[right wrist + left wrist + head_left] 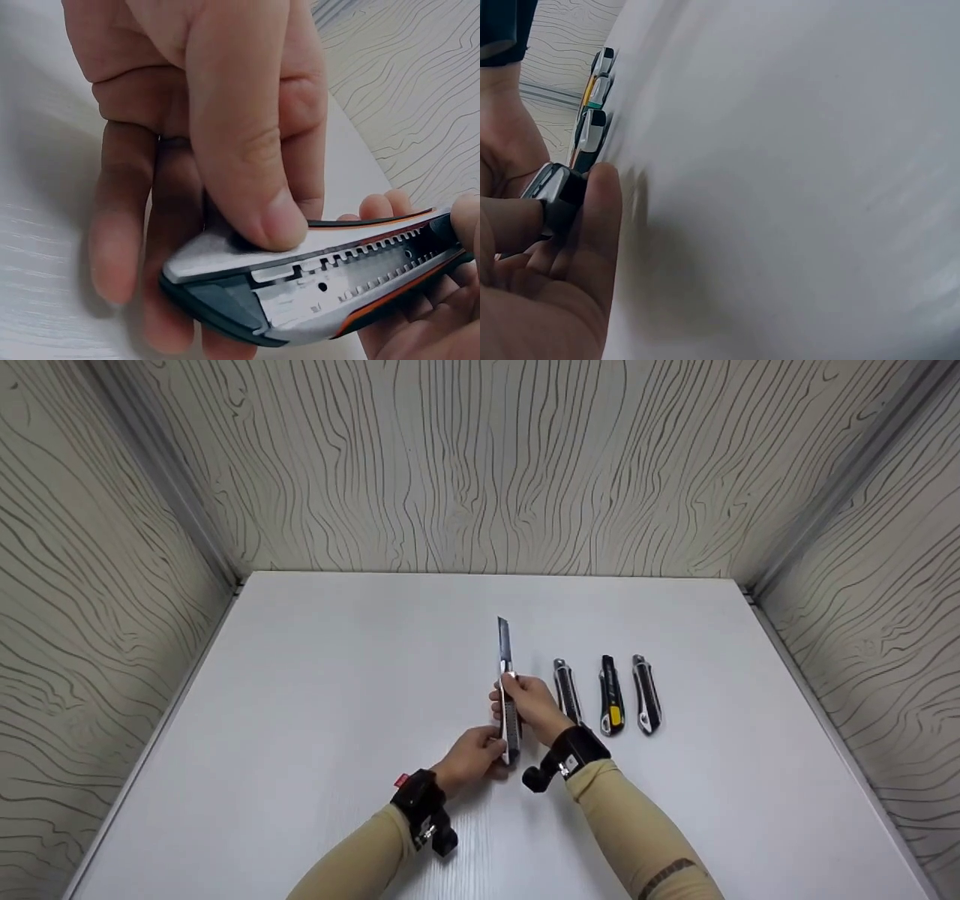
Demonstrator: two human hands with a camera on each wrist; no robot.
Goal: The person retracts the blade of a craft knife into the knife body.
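Note:
Both hands hold a utility knife (511, 727) upright in the head view, its long blade (504, 639) extended toward the far wall. My right hand (536, 701) grips the upper handle. In the right wrist view, the right thumb (466, 219) lies at the dark slider (441, 229) on the silver, black and orange handle (360, 262). My left hand (474, 754) pinches the handle's butt end, thumb on its edge. The left wrist view shows that butt (559, 191) between thumb and fingers, close over the table.
To the right, three more utility knives lie side by side: a silver-and-black one (567, 690) beside the right wrist, a black one with yellow (611, 697), and another silver-and-black one (646, 694). The white table (337, 660) meets wood-patterned walls (480, 465) at the back and sides.

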